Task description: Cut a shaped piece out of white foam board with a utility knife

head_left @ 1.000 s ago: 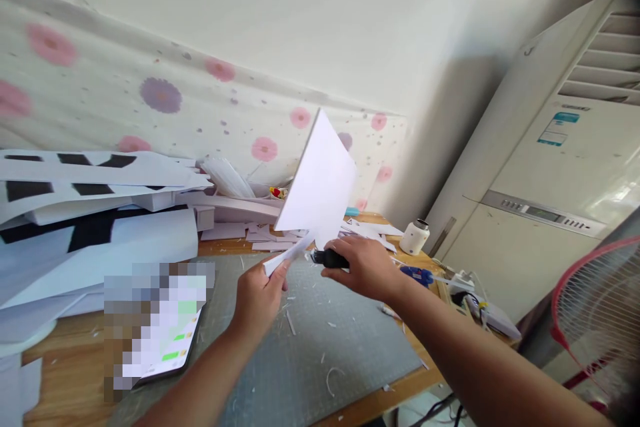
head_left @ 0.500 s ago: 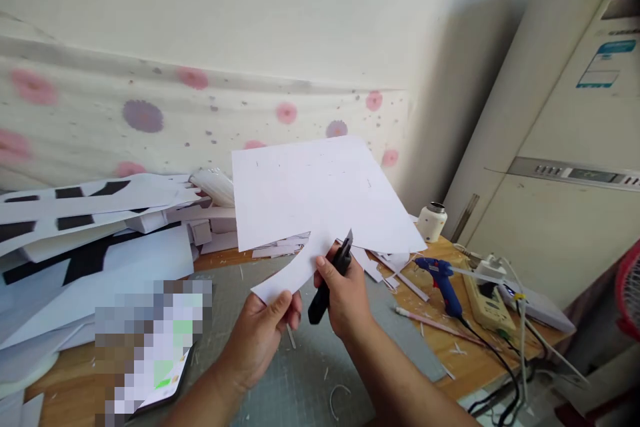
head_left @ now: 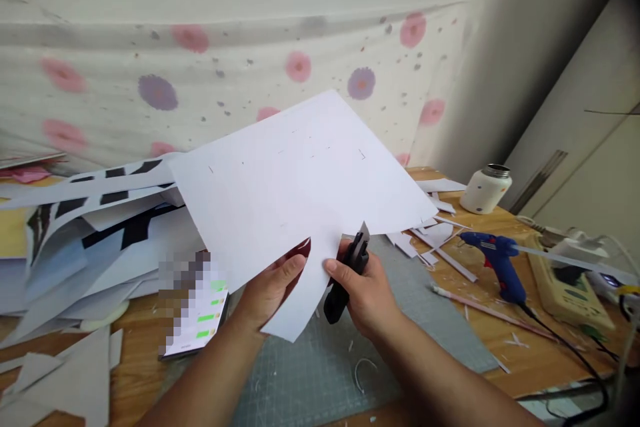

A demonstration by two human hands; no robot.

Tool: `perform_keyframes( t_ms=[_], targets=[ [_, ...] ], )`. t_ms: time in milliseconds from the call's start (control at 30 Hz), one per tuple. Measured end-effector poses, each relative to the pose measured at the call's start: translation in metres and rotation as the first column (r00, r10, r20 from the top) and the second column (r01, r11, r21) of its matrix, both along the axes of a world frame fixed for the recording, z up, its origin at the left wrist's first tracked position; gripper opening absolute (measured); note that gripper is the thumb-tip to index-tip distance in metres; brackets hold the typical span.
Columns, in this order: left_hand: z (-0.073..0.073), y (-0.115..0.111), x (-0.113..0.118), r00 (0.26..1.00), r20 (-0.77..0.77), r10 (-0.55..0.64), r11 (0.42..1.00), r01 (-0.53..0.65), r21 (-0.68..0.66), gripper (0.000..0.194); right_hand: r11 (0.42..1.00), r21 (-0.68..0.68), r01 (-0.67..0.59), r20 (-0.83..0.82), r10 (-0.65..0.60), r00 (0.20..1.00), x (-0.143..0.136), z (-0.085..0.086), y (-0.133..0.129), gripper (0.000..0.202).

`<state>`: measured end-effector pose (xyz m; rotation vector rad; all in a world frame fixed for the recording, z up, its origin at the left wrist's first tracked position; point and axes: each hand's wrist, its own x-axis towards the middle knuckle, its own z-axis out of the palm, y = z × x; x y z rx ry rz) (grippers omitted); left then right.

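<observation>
One knife (head_left: 357, 255) aslant, blade (head_left: 365, 231) away, pinched in right grip (head_left: 369, 293), board (head_left: 295, 187) in left grip (head_left: 265, 290).

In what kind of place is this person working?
Probably a craft corner at home: a gridded cutting mat, a blue glue gun and paper scraps share a wooden table.

Near the right edge of the worktop (head_left: 145, 327) there is a blue glue gun (head_left: 500, 263). A white jar (head_left: 486, 189) stands at the far right corner. A phone (head_left: 197, 320) lies toward the left.
</observation>
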<state>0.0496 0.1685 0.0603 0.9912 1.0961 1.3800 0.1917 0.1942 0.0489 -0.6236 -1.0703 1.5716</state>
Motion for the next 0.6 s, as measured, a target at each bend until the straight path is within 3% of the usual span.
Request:
perform_keyframes(
  t_ms=[133,267,600],
  targets=[
    [0.004,-0.005,0.004,0.999,-0.032,0.020,0.999,-0.019,0.039,0.055,0.999,0.003,-0.049,0.028,0.049,0.998,-0.003,-0.005,-0.003,0.025],
    [0.004,-0.004,0.003,0.990,-0.068,0.127,0.990,-0.122,0.066,0.044,0.998,-0.005,-0.065,0.051,0.065,0.997,-0.005,-0.007,-0.004,0.026],
    [-0.002,-0.003,-0.008,0.969,-0.163,0.187,0.981,-0.176,0.077,0.041,0.993,-0.017,-0.113,0.023,0.113,0.993,-0.005,-0.014,0.000,0.026]
  ],
)
